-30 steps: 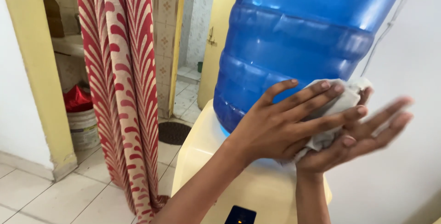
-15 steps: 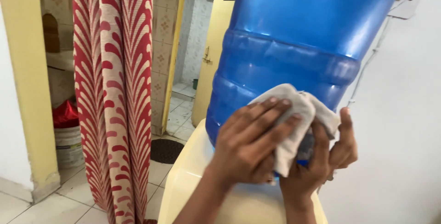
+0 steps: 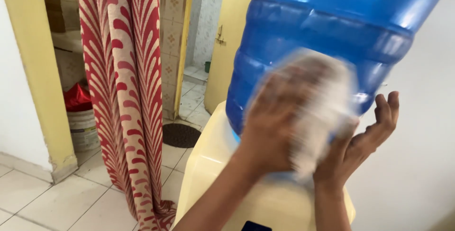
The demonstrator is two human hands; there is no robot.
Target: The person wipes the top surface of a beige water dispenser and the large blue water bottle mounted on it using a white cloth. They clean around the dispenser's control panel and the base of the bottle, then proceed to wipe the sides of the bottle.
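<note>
Only the head view here, so: big translucent blue plastic water bottle sits upside down on a pale yellow plastic dispenser, and that bottle is the landmark for everything else. The left hand is pressed flat against the lower front of the bottle with a white crumpled cloth under and around its fingers, all of it motion-blurred, so the exact grip is hard to tell. The right hand is just right of the cloth, palm open, fingers spread and curled upward, touching the cloth's lower edge near the bottle's base. Left of the bottle hangs a red and cream patterned curtain, with a dark round floor mat between curtain and dispenser.
</note>
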